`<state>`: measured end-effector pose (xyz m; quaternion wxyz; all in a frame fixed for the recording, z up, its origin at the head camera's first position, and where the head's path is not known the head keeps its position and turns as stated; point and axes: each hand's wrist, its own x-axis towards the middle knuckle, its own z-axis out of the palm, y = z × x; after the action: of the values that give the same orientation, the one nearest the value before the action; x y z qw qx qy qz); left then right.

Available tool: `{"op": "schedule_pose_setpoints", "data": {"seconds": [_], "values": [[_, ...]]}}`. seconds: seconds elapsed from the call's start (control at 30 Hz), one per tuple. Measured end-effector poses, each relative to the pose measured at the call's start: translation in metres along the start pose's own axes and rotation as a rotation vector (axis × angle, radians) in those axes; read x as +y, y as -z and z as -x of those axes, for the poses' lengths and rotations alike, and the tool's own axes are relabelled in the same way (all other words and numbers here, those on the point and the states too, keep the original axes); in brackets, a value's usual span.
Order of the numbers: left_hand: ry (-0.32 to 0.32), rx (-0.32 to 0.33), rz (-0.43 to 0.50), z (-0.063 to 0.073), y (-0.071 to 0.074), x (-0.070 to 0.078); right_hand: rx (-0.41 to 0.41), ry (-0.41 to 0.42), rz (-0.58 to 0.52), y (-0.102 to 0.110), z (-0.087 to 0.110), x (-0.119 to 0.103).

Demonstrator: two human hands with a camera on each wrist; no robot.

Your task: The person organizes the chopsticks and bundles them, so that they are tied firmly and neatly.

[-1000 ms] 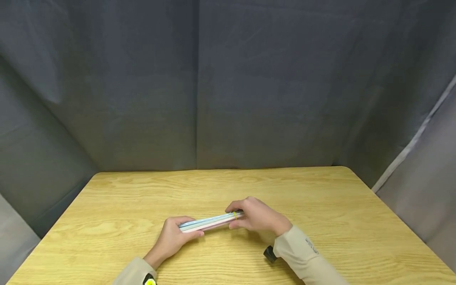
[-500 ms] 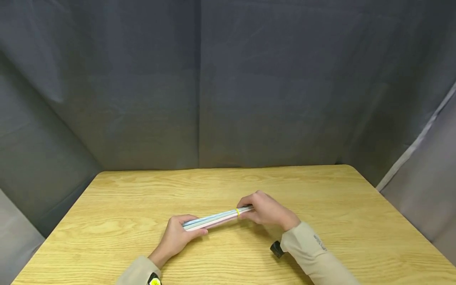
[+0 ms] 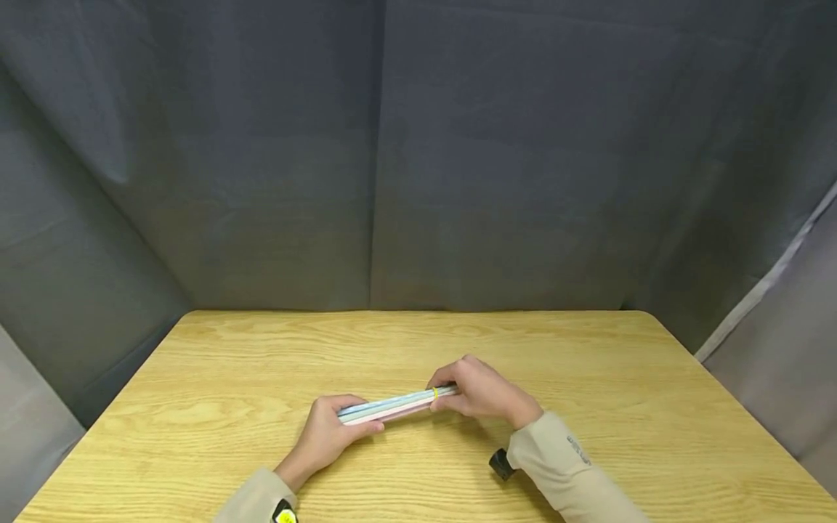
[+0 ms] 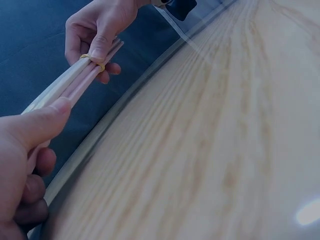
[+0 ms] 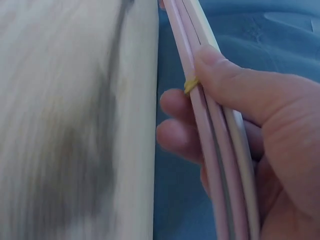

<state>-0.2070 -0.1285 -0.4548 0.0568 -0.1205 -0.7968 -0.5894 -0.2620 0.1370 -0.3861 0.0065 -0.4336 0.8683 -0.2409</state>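
Note:
A bundle of long, slim pastel chopsticks (image 3: 395, 409) in blue, green, white and pink is held above the table, slanting up to the right. My left hand (image 3: 320, 439) grips its thicker left end, thumb on the near side. Near the narrower right end, a yellow rubber band (image 3: 434, 394) circles the bundle. My right hand (image 3: 484, 392) pinches the bundle there. In the right wrist view the thumb presses the chopsticks (image 5: 192, 40) beside the rubber band (image 5: 190, 85), with fingers behind. The left wrist view shows the tips (image 4: 118, 46) poking past the right hand (image 4: 102, 27).
A wood-grain table (image 3: 261, 363) lies under both hands. Dark grey curtains (image 3: 510, 160) hang behind it and at the sides. A black wrist device (image 3: 501, 465) sits at the right sleeve (image 3: 562, 461), and another with a yellow mark (image 3: 285, 514) on the left cuff.
My right hand moved right along the bundle, off the rubber band, then came back left to it. The left hand kept its grip. The head view shifted slightly.

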Motion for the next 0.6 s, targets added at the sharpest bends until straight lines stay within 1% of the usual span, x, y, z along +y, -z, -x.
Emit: {"op": "schedule_pose_setpoints", "data": {"seconds": [0.13, 0.37, 0.5, 0.6], "values": [[0.002, -0.002, -0.009, 0.001, 0.001, -0.002, -0.012, 0.004, -0.002, -0.006, -0.003, -0.004], [0.001, -0.057, 0.013, 0.003, -0.004, -0.002, -0.037, 0.008, -0.004, -0.015, -0.007, -0.008], [-0.004, -0.057, -0.016, 0.002, -0.003, -0.003, -0.020, 0.007, -0.006, -0.017, -0.003, -0.006], [-0.013, -0.049, -0.051, 0.002, -0.001, -0.003, -0.026, 0.006, -0.004, -0.017, -0.001, -0.006]]}}
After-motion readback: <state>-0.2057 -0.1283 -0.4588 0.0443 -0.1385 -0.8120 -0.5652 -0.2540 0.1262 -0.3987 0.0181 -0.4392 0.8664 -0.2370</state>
